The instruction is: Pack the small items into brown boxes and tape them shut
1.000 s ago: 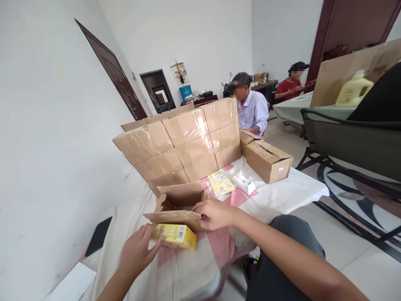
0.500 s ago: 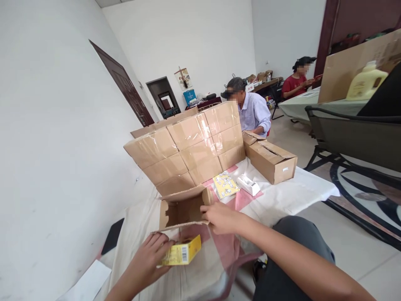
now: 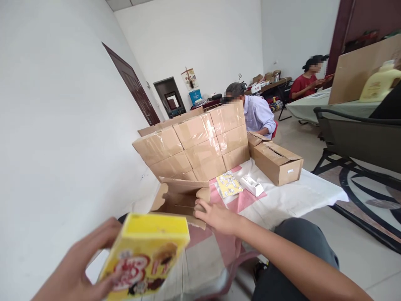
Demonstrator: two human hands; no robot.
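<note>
My left hand (image 3: pixel 84 261) holds a yellow printed carton (image 3: pixel 147 255) by its sides, raised close to the camera at the lower left. Its print is partly blurred. Beyond it on the table sits an open cardboard box (image 3: pixel 180 203) with its flaps up; the near part is partly hidden by the carton. My right hand (image 3: pixel 216 216) grips that box's right near corner, fingers curled over the edge. Right of the box lie a yellow patterned booklet (image 3: pixel 229 184) and a white tape dispenser (image 3: pixel 252 185).
A taped wall of stacked cardboard boxes (image 3: pixel 200 144) stands behind the open box. A long closed cardboard box (image 3: pixel 275 161) lies to the right on the white-and-pink tablecloth (image 3: pixel 313 188). Behind it sits a person in a light shirt (image 3: pixel 258 113). A folding chair (image 3: pixel 360 142) is further right.
My left hand has lifted the yellow carton up and nearer to the camera, turning its printed front into view. The open box has tilted slightly, with my right hand still on its corner.
</note>
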